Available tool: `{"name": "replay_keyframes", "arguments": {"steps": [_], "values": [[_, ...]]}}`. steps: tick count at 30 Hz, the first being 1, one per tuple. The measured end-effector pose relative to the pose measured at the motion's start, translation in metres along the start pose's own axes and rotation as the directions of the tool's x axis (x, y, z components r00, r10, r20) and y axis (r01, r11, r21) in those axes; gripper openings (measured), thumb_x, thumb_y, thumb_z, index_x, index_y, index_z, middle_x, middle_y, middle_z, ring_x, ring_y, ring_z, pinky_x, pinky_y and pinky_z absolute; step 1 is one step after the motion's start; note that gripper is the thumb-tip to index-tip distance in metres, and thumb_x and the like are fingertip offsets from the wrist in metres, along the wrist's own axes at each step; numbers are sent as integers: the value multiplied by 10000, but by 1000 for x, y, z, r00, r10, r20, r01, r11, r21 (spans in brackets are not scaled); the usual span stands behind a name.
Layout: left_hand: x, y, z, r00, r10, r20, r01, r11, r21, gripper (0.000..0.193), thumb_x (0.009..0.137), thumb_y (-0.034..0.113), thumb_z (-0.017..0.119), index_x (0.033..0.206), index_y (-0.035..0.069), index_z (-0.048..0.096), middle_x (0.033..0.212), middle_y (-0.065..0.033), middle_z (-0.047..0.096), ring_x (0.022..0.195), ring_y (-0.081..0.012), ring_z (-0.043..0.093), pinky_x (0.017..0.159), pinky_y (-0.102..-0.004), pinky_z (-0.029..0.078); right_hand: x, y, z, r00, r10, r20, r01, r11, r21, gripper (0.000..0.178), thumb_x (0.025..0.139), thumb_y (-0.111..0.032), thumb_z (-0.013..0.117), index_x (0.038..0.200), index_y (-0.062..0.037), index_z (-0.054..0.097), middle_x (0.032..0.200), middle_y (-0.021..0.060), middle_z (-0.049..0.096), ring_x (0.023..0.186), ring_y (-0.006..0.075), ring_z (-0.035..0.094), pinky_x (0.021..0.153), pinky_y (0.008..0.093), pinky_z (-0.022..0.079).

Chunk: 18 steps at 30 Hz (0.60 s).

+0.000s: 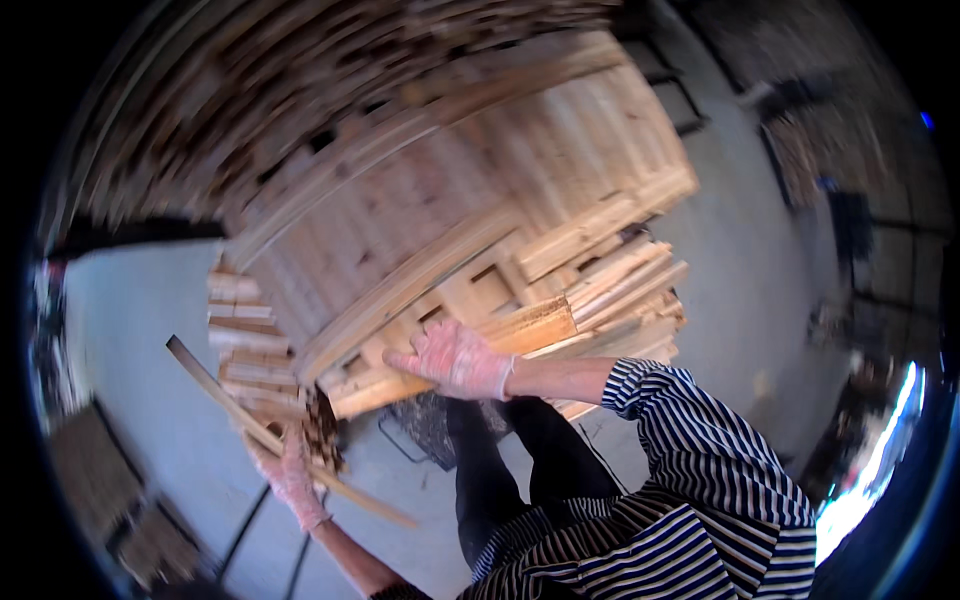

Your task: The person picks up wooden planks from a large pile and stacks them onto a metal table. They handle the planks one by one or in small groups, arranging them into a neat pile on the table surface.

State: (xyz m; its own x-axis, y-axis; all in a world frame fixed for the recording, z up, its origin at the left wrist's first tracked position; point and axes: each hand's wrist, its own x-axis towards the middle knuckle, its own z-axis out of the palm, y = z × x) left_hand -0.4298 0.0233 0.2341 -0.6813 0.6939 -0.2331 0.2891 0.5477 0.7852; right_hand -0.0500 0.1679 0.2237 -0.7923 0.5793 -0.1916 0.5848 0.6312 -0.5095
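My left hand (287, 478), in a pale translucent glove, is closed around a long thin wooden strip (215, 388). The strip slants across the lower left, with both ends sticking out past the hand. Further right, my right hand (458, 360), gloved the same way, is closed over a thick wooden plank (530, 326), its fingers bent over the far side. That plank lies along the near edge of a large panel of jointed wooden boards (400, 210). Motion blur softens the boards, and the undersides of my right fingers are hidden.
Short wood pieces are stacked at the panel's left (245, 345) and right (635, 300) under its edges. A tall pile of rough timber (240, 90) stands behind. Grey floor (140, 300) shows on both sides, with a dark metal frame (425, 440) near my legs.
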Motion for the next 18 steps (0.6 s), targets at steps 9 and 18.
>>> {"name": "replay_keyframes", "arguments": {"steps": [9, 18], "values": [[6, 115, 153, 895, 56, 443, -372, 642, 670, 1015, 733, 253, 895, 1581, 63, 369, 1447, -249, 597, 1298, -427, 610, 1087, -470, 501, -162, 242, -64, 869, 464, -172, -490, 858, -158, 728, 639, -246, 881, 1287, -32, 627, 1198, 177, 681, 1185, 375, 644, 1084, 493, 478], [16, 62, 268, 687, 221, 693, -720, 342, 604, 957, 739, 267, 898, 1541, 126, 396, 1450, -192, 547, 1323, -406, 572, 1100, -481, 503, -212, 330, -73, 797, 601, -66, -597, 767, -233, 819, 705, -174, 912, 1434, -126, 542, 1408, 109, 608, 1304, 336, 591, 1120, 436, 480]]}}
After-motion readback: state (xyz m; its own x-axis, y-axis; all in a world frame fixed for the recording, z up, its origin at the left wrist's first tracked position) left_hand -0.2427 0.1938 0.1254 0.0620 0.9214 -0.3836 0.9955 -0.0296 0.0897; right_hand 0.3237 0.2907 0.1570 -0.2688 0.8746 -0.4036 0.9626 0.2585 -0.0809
